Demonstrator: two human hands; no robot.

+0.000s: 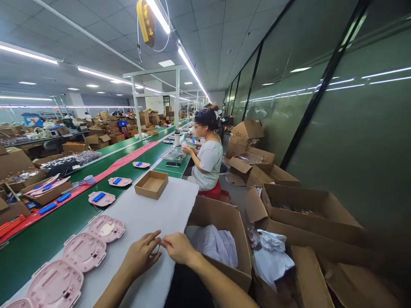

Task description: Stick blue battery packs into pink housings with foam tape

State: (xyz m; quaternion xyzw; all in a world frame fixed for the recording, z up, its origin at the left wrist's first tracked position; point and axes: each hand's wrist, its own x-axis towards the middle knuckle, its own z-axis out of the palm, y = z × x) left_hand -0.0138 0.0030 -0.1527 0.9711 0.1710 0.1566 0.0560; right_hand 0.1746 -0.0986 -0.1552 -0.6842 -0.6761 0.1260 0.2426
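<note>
Two bare forearms [221, 280] come nearest, extending from the bottom edge over a dark-clothed lap [189, 287] to hands that meet above a white sheet [175, 192]. The left hand [141, 253] has its thumb and fingers curled around a small round piece [156, 249], ring-like in outline and partly hidden by them. The right hand [178, 249] has its thumb and forefinger drawn together at the upper right edge of that piece; I cannot tell whether they grip it or only touch it. To the left of the left fingers, pink shells [85, 252] lie in a row along the edge of the sheet, the closest to the fingers bearing a pale disc [107, 229] and the nearest to the camera cut off by the frame. Straight beyond the fingertips stands an open cardboard tray [157, 192] on the sheet. Farther off, ahead and to the left of the fingers, pink halves with blue parts [102, 199] sit spaced out on a green surface [69, 218], and a red strip [120, 164] runs past them. Just right of the right hand, an open carton [221, 208] contains whitish wrapped material [215, 244]. Well past the fingers, a co-worker [209, 158] sits on a red stool [210, 193], both hands raised around something pale.
</note>
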